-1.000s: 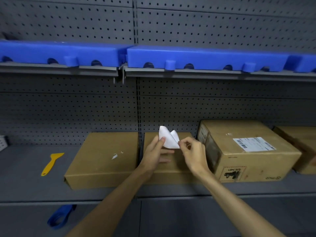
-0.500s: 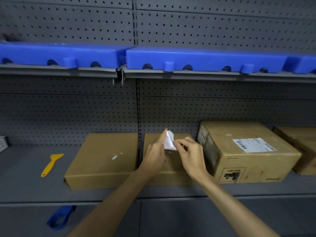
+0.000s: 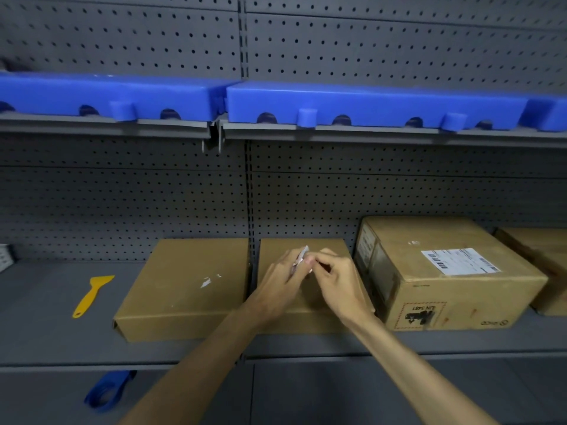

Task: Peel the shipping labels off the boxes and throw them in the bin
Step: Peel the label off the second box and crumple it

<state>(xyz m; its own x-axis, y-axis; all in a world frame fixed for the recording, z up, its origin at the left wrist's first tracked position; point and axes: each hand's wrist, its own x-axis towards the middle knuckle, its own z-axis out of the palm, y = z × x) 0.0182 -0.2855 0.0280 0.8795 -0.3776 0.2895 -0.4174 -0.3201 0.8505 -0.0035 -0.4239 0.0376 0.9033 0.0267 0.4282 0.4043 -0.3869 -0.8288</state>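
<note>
both hands pinched on folded label [image 3: 302, 256] over middle box [image 3: 306, 305], left hand [image 3: 283, 282] w/ right hand [image 3: 333, 279] touching, scraper [image 3: 92, 294] far left of box

Both hands raised, meeting: left hand [image 3: 283, 279], right hand [image 3: 336, 279] pinching, fingertips together.

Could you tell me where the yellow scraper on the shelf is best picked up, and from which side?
Grip the yellow scraper by its narrow handle, the end nearest the shelf front, coming from above. It lies flat with the wide blade pointing toward the back, so the handle is closest.
</note>
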